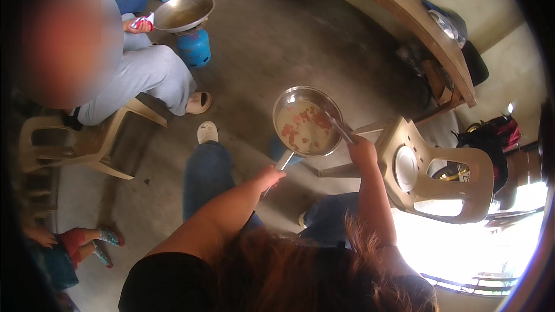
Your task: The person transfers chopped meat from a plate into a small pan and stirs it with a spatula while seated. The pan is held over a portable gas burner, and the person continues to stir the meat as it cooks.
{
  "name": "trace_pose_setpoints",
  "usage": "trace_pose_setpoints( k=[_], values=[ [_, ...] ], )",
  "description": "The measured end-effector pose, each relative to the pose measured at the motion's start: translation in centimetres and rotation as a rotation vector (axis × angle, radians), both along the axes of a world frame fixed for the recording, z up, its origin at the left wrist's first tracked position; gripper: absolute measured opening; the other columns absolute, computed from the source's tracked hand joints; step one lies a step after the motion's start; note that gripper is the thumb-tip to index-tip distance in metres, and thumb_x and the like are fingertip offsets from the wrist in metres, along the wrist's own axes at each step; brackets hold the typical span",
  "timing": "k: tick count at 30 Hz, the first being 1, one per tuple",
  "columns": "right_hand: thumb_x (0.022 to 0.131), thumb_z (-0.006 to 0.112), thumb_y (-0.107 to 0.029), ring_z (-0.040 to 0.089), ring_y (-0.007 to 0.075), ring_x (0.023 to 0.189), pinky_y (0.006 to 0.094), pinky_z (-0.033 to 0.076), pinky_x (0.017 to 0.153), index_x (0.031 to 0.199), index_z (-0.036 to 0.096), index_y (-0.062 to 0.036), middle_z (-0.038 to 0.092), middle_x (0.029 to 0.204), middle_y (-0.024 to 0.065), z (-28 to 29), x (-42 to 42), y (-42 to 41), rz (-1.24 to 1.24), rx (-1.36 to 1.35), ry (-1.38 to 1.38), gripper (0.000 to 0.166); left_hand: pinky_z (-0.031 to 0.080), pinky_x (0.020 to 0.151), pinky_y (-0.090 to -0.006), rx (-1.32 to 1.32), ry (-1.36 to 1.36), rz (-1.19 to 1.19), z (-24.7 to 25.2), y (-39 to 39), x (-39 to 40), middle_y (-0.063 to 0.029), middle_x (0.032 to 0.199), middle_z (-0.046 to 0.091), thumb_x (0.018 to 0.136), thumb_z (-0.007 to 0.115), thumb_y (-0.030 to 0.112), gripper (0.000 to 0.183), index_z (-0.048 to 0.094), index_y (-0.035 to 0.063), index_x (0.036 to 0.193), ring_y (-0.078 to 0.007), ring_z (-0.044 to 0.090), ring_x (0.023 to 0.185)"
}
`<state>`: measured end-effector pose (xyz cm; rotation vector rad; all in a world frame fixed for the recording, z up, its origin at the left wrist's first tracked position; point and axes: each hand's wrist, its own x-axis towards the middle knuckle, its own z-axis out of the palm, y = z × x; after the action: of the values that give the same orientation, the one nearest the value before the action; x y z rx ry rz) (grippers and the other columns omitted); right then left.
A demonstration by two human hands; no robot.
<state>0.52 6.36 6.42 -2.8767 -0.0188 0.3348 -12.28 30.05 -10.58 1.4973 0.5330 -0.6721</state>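
Note:
A deep stainless steel pan [305, 93] is in front of me, above a blue gas cylinder [279, 151] that shows only at its lower left. Small reddish and brown food pieces [321, 120] lie in cloudy, pale liquid inside it. The fingers of my left hand [269, 177] are wrapped around the pan's long metal handle [284, 159]. From the right, my right hand [363, 151] grips a metal cooking utensil [340, 126], which looks like tongs. Its far end dips into the pan among the pieces.
Close on my right, a beige plastic chair [482, 177] bears a white plate [406, 168]. Ahead to the left, a seated person holds a wide metal wok [211, 5] over a blue gas cylinder [195, 47]. A wooden table [438, 47] runs along the wall. Another person's feet [106, 247] show at lower left.

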Motion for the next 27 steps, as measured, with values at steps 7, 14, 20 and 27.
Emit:
trace_pose_setpoints(
  k=[7,14,20,27],
  values=[
    [0.082,0.055,-0.032,0.058,0.0334,0.101,0.0431,0.046,0.086,0.118,0.058,-0.0170,0.062,0.107,0.0171,-3.5,0.1,6.7,0.098,0.026,0.061,0.039,0.045,0.050,-0.0297,0.027,-0.013,0.002,0.1,0.1,-0.1,-0.0048,0.066,0.052,0.079,0.065,0.024,0.027,0.054,0.0011,0.090,-0.0143,0.052,0.054],
    [0.082,0.056,-0.028,0.059,0.0325,0.100,0.0442,0.047,0.083,0.118,0.057,-0.0161,0.063,0.105,0.0157,-1.3,0.8,2.1,-0.019,0.028,-0.012,0.039,0.044,0.050,-0.0304,-0.050,-0.006,0.026,-0.1,0.1,-0.1,-0.0050,0.067,0.052,0.079,0.066,0.024,0.027,0.054,0.0015,0.090,-0.0148,0.051,0.054],
    [0.085,0.053,-0.022,0.061,0.0291,0.099,0.0399,0.051,0.080,0.113,0.059,-0.0148,0.062,0.107,0.0134,-0.9,1.2,6.2,0.290,-0.252,0.033,0.029,0.044,0.049,-0.0308,0.038,0.034,0.023,0.2,-0.3,-0.7,-0.0047,0.066,0.052,0.079,0.066,0.024,0.028,0.054,0.0015,0.090,-0.0147,0.050,0.053],
    [0.085,0.053,-0.023,0.059,0.0275,0.101,0.0409,0.049,0.082,0.115,0.058,-0.0208,0.061,0.109,0.0081,1.6,4.3,2.4,0.270,-0.507,0.005,0.030,0.043,0.048,-0.0306,-0.008,0.023,0.011,0.4,0.0,0.2,-0.0045,0.065,0.052,0.078,0.066,0.024,0.027,0.055,0.0015,0.088,-0.0146,0.050,0.052]
  ],
)
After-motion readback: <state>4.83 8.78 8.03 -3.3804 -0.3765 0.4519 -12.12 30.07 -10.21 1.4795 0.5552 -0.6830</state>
